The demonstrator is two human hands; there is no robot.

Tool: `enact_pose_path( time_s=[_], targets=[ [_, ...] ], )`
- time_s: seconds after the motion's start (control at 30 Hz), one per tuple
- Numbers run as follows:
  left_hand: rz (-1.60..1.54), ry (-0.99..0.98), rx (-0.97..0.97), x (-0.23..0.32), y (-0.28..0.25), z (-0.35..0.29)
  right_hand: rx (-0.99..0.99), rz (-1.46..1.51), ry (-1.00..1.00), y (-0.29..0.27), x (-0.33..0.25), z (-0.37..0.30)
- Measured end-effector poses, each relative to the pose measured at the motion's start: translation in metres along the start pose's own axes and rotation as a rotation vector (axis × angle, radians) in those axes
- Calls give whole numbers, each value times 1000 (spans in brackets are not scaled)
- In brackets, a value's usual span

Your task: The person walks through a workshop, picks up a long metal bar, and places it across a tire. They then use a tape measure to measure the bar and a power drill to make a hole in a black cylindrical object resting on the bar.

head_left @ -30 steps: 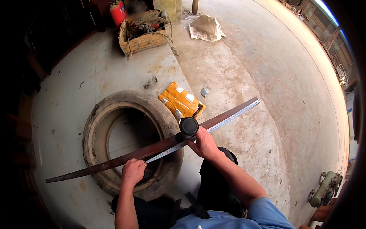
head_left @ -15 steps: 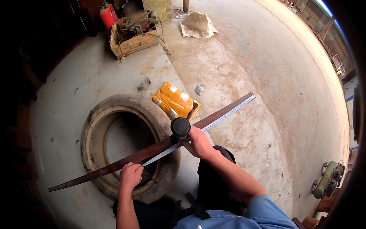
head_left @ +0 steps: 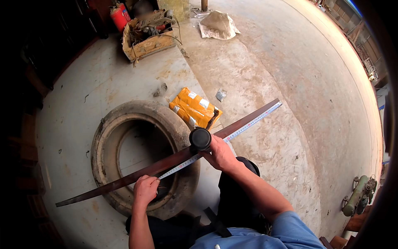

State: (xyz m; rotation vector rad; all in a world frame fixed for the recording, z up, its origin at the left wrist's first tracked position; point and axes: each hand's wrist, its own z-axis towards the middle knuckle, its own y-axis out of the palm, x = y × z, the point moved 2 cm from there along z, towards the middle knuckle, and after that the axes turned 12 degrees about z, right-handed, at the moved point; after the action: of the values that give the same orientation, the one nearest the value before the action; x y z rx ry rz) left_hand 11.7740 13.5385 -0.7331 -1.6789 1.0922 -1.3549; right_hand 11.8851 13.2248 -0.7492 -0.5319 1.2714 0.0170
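Note:
A long, dark reddish-brown bar (head_left: 137,176) slants across the view, from lower left up to the right, over a worn tyre (head_left: 101,166). Along its near edge runs the white blade of a tape measure (head_left: 253,123). My left hand (head_left: 145,189) is closed on the tape by the bar's left half; the tape's case is hidden. Near the middle, my right hand (head_left: 219,153) grips the bar, and the tape passes beside its fingers. A black round-topped cylinder (head_left: 200,138) stands up from the bar against that hand; its lower part is hidden.
An orange wrapped package (head_left: 195,107) lies just beyond the bar, beside the tyre. Farther off are a wooden crate of tools and cables (head_left: 151,45), red fire extinguishers (head_left: 117,18) and a pale sack (head_left: 219,25). A green tank (head_left: 355,196) stands at the far right.
The whole view has shifted slightly, so everything appears a little farther right. Both hands keep their hold, and the bar and tape stay in the same arrangement.

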Motion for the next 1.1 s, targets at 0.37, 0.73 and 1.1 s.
enact_pose_path(
  time_s=[0.37,0.73,1.1],
  targets=[
    [-14,11,8,-2,2,1,-14,0,-3,-4,-2,1],
    [1,-33,-22,-3,2,0,446,130,308,-48,2,-51],
    [4,-32,-35,-4,3,0,477,266,539,-61,9,-56]
  ],
)
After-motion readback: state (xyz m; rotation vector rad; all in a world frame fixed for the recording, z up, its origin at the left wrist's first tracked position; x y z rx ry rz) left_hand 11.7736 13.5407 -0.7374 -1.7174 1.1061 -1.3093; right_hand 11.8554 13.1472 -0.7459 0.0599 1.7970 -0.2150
